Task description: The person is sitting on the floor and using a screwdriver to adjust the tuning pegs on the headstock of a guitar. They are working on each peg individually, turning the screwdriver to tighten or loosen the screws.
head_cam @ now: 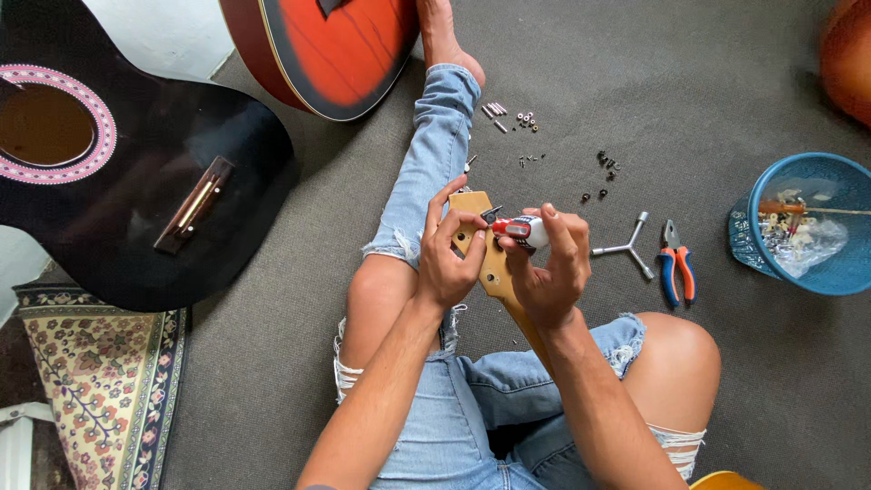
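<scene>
Forearms come up from the bottom edge, over ripped denim shorts, and meet at the headstock of a guitar neck resting across the lap, out over the grey carpet. Left hand has its fingers curled around the headstock's edge, thumb on the face, steadying it. Right hand pinches a small red and white screwdriver, fingers bunched round the handle, tip pointed at the wood.

What could go wrong, as I see it: that driver looks tiny and the neck is only braced on a thigh, so one slip of the tip could gouge the finish or jab the left fingers sitting right beside it. Also all the loose screws and pegs lie straight on the carpet near the leg; a knee shift could scatter them into the pile. The black guitar and the orange one are close to that outstretched foot too.

Headstock itself looks pale yellow wood, flat, bare of tuners as far as I can tell. Pliers, a three-way wrench and a blue tub of bits lie to the right.
</scene>
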